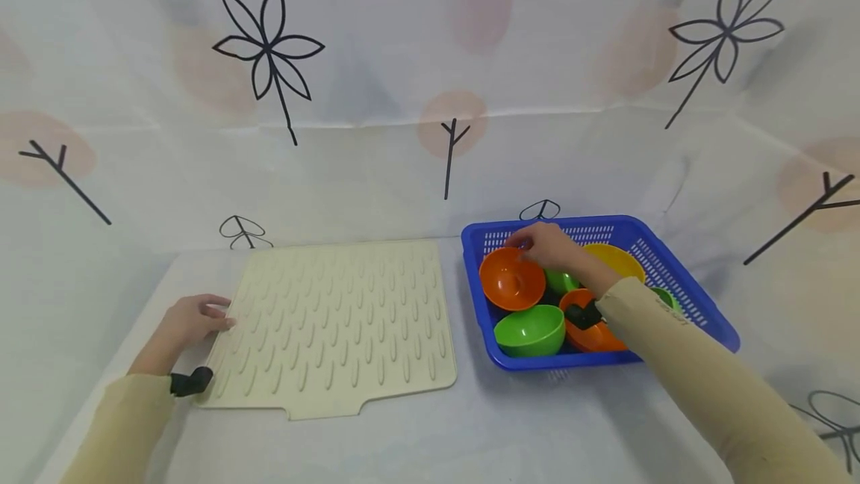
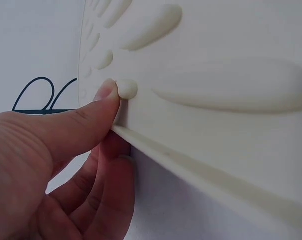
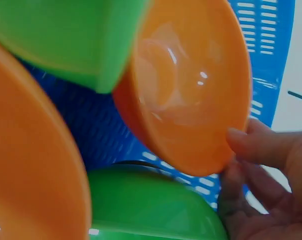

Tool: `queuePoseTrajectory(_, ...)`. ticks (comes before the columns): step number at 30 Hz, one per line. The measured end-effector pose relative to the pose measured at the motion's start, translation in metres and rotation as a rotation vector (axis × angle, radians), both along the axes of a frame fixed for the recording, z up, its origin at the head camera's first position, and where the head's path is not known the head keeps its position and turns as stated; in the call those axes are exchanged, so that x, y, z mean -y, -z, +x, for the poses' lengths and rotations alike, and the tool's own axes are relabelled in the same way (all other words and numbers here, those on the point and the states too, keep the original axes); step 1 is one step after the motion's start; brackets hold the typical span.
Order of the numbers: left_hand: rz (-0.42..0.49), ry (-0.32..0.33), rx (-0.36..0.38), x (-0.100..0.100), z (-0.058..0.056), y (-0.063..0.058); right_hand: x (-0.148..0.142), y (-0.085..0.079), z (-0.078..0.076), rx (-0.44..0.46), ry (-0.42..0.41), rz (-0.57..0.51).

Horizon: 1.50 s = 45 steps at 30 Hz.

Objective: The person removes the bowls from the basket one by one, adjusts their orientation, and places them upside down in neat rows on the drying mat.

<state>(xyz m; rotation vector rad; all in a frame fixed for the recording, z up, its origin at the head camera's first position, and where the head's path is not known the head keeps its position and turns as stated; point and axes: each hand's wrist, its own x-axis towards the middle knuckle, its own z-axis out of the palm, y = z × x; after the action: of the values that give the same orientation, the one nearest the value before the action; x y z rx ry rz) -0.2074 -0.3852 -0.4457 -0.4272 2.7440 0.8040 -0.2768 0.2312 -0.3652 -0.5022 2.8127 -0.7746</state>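
Observation:
My left hand pinches the left edge of a cream drying mat with raised oval ridges; in the left wrist view the thumb lies on top and the fingers curl beneath the rim. Over at the blue basket, my right hand pinches the rim of an orange bowl at the basket's back left. The right wrist view shows the thumb inside that orange bowl and the fingers outside it. A light green bowl sits tilted just in front.
Further bowls share the basket: another orange one, a yellow one and green ones, partly hidden by the right arm. Mat and basket stand side by side on a white-covered table. A patterned cloth hangs behind.

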Motion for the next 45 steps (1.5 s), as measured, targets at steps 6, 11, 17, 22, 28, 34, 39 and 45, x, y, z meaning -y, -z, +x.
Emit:
queuePoseTrajectory(6, 0.023, 0.014, -0.005, -0.001, 0.001, 0.001, -0.001, 0.001, -0.001, -0.035, 0.037, -0.002)
queuePoseTrajectory(11, 0.033, 0.018, -0.006, -0.002, 0.001, 0.000, 0.000, 0.000, -0.001, -0.043, 0.033, 0.003)
queuePoseTrajectory(17, 0.042, 0.005, 0.010, -0.001, 0.001, 0.003, 0.001, -0.002, 0.000, -0.089, 0.017, 0.005)
queuePoseTrajectory(22, 0.060, -0.009, 0.013, 0.000, 0.002, 0.006, 0.001, -0.005, -0.001, -0.111, 0.017, 0.010)
queuePoseTrajectory(28, 0.066, -0.007, -0.003, 0.004, 0.007, 0.006, -0.001, -0.012, 0.001, -0.146, 0.042, 0.007)
queuePoseTrajectory(34, 0.072, 0.013, -0.012, 0.004, 0.006, 0.005, -0.010, -0.022, 0.010, -0.133, 0.090, -0.049)
queuePoseTrajectory(39, 0.062, 0.016, -0.008, 0.002, 0.004, 0.002, -0.016, -0.027, 0.015, -0.090, 0.112, -0.088)
queuePoseTrajectory(45, 0.063, 0.004, -0.016, -0.002, 0.005, 0.001, -0.018, -0.033, 0.024, -0.062, 0.121, -0.121)
